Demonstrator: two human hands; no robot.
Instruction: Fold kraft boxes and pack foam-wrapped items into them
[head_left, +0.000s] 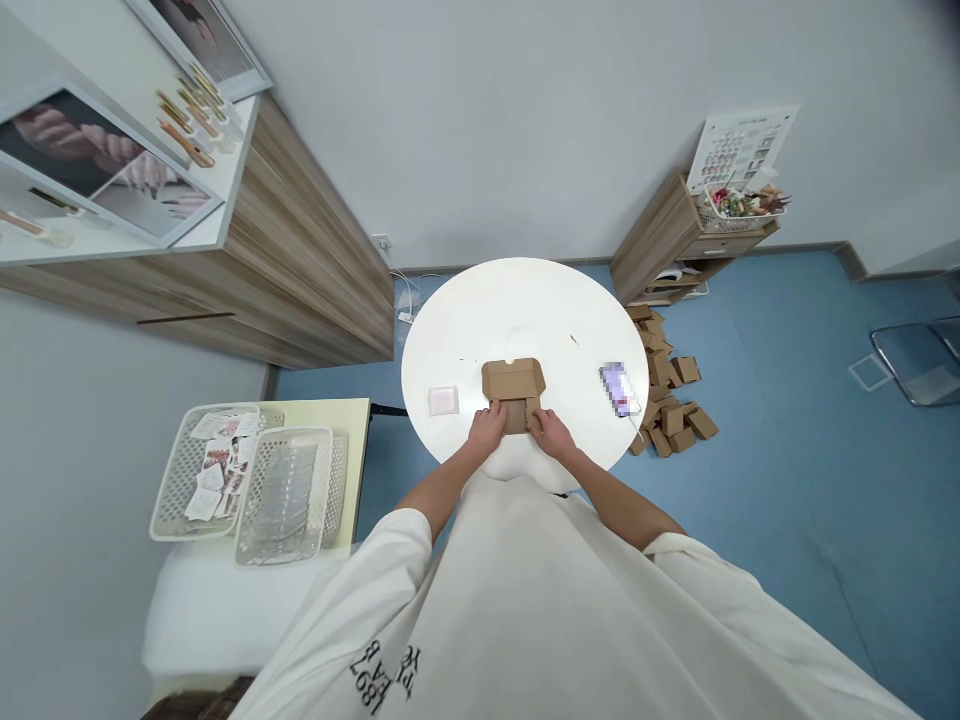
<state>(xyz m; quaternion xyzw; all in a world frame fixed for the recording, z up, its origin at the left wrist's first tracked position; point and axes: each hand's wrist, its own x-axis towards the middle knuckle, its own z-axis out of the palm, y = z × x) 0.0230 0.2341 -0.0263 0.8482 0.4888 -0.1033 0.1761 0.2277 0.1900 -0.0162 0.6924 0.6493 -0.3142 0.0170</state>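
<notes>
We seem to be in a nail salon or shop. Framed hand photos [105,165] on the cabinet [300,250] suggest it.

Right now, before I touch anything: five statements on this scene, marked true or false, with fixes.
1. The bare left hand and bare right hand both touch the brown cardboard box. True.
2. That box is fully closed. False: its flap lies open.
3. A flat, pale pink rectangular item lies on the round white table. True.
4. The pink item is nearer the right hand. False: it is nearer the left.
5. A heap of brown cardboard boxes lies on the blue floor. True.
</notes>
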